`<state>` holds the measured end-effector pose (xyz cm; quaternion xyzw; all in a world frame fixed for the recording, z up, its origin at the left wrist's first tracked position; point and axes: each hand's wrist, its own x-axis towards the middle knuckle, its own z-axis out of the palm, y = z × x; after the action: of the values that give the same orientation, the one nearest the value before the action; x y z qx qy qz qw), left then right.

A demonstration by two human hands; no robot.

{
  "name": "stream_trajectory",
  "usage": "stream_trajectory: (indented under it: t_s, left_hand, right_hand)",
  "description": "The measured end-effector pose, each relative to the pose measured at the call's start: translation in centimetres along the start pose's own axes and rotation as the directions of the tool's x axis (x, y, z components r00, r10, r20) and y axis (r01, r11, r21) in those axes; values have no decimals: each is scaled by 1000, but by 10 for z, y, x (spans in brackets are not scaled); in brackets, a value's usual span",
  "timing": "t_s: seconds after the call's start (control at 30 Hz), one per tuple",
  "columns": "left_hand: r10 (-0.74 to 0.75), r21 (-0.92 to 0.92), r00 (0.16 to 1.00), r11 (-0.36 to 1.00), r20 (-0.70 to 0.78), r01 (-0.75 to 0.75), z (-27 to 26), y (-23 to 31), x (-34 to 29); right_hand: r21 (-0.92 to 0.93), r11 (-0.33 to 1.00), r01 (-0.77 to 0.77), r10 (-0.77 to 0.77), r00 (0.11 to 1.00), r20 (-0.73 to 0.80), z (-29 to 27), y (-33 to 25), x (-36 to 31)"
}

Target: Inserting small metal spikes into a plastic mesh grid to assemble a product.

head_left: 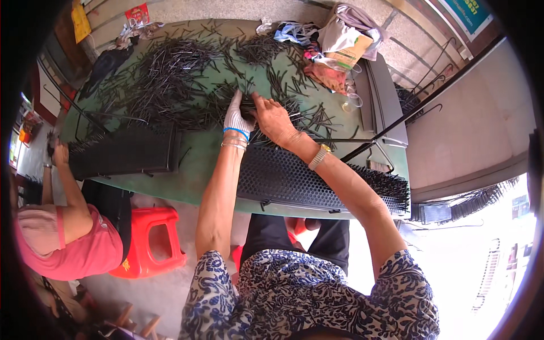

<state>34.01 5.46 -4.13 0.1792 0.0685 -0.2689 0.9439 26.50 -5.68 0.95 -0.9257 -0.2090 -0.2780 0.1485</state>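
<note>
My left hand point(237, 116), in a pale glove with a blue band at the wrist, is closed around a small bunch of thin black sticks point(247, 106). My bare right hand point(276, 120) meets it from the right with its fingers curled at the bunch; what lies in its fingertips is too small to make out. Just below both hands lies a long black perforated board point(283, 173), its left part showing bare holes. On its right part, black sticks point(385, 187) stand upright in dense rows. My right forearm crosses over the board.
Heaps of loose black sticks point(175, 62) cover the green table point(195, 164). Another black board point(124, 150) lies at the left, where a co-worker's hand point(60, 153) reaches. Bags and cloths point(343, 39) sit at the back right. A dark metal rod point(419, 107) slants across the right side. A red stool point(150, 241) stands below.
</note>
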Motion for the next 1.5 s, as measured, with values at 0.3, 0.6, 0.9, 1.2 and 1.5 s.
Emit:
stream_trajectory:
  t_s: [0.3,0.6,0.9,1.2,1.5]
  left_hand:
    - [35,63,999,997,10,-36,-5,7,-18]
    - [431,568,902,742,2,-356,41,28,-52]
    - [633,958,748,34,200,-285,-50,28,-59]
    - [569,975,792,-120,220,-185,-30,21,-71]
    - [615,725,764,614,-193,-311,-23,61,-46]
  right_hand:
    - [-78,997,-6,7,1000,4,-4,-21,3]
    - [635,387,-668,430,740,517,-22,14,57]
    - [882,25,-471,527,755,389,28,-57,47]
    - [877,-32,-480,482,761,434,45,-60,40]
    - [438,810,-390,189,880,435,47,-38,28]
